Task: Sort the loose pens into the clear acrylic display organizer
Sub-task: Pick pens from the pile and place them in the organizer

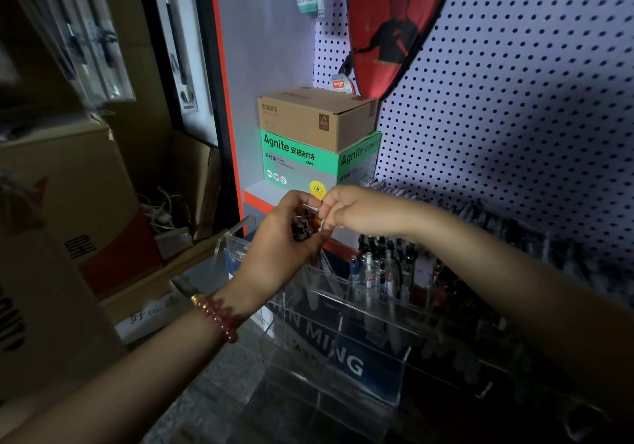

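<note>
pens bunched in one fist, one being picked out

the left hand point(278, 234) is curled tight round a bundle of pens point(302, 227), dark cap ends showing out of the top of the fist; the right hand point(350, 208) meets it from the other side, thumb and forefinger closed narrow on what looks like a single pen point(318, 216) at the bundle's upper edge, though the dim light hides the exact contact; directly below the two grips stands the clear acrylic organizer point(377, 301), its near compartments under the left wrist looking unfilled, while stocked pens point(380, 265) stand upright below and beyond the right wrist; the pens should be light, stiff and smooth, so likely to slide lengthwise or fan out if the fist loosens; the safest hold is probably a pinch on the barrel just under the cap, drawing it straight along its length; the thin acrylic walls look rigid but brittle, so a pen is better lowered in than dropped.
</note>
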`<state>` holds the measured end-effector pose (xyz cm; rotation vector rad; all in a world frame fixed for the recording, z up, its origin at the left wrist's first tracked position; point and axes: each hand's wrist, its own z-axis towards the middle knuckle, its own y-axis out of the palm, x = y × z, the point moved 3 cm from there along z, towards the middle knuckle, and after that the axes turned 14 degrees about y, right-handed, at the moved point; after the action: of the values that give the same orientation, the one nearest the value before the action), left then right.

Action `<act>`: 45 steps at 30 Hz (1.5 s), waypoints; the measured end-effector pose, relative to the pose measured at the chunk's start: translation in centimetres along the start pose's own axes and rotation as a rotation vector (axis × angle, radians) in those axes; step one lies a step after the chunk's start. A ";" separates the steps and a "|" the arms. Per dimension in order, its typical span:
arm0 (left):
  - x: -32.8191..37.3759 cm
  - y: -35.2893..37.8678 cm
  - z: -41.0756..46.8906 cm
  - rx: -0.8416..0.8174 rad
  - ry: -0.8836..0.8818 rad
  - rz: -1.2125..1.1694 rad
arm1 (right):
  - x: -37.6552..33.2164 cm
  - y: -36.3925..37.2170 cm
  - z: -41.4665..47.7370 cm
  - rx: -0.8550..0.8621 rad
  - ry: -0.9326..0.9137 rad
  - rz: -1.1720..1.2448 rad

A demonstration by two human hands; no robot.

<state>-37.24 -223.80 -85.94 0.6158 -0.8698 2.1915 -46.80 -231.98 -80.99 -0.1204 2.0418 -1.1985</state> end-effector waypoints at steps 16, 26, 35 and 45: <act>-0.3 0.1 0.4 0.011 -0.030 -0.018 | 9.8 -7.6 2.1 0.102 0.343 -0.148; 0.9 -0.6 0.4 0.054 -0.197 -0.183 | 10.2 -5.1 7.7 0.194 0.055 -0.780; 2.1 -1.1 1.9 0.173 -0.160 -0.221 | 10.1 -4.7 9.9 0.110 0.056 -0.774; 2.3 -2.1 1.9 0.216 -0.135 -0.172 | 10.4 -5.9 9.5 0.219 -0.027 -0.677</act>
<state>-36.86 -223.12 -82.40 0.9180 -0.6250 2.1211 -49.76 -246.46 -84.85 -0.7614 1.8801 -1.8006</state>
